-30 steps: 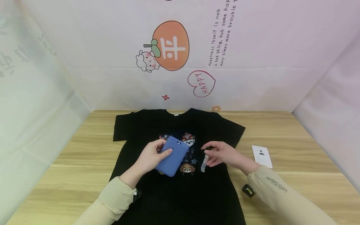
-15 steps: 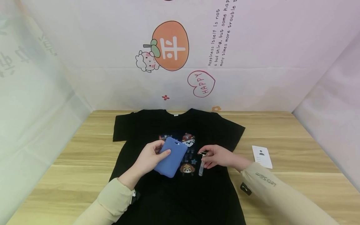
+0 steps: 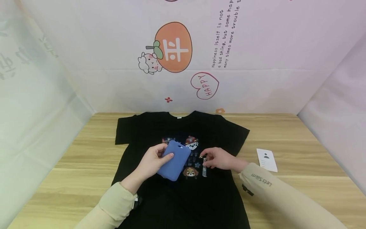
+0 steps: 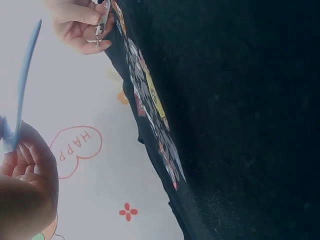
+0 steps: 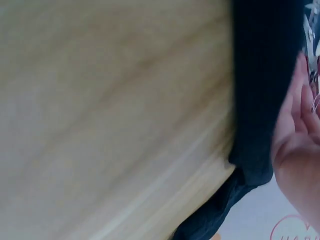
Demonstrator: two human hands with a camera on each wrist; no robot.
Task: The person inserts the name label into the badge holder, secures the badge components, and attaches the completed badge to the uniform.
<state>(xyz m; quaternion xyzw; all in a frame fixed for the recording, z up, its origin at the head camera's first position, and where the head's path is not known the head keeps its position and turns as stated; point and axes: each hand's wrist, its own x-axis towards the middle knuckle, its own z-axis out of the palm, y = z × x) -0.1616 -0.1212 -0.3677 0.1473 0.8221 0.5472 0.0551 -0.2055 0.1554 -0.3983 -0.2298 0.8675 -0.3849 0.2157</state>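
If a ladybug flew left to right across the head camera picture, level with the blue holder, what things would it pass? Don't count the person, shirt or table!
Blue holder → little blue star print → clear strap → white card.

Counted one left hand (image 3: 151, 161), one right hand (image 3: 220, 158), two beige sleeves (image 3: 283, 194), one blue holder (image 3: 178, 163), one strap clip (image 3: 204, 171), one black T-shirt (image 3: 183, 203), one white card (image 3: 267, 160). Wooden tables (image 3: 85, 162) numbered one.

Left sleeve (image 3: 105, 208) and right sleeve (image 3: 280, 194): beige, long, creased. Right cuff (image 3: 248, 169): dark lettering (image 3: 261, 179) beginning "Lets" near it; small black wrist device (image 3: 247, 190) just beside it.
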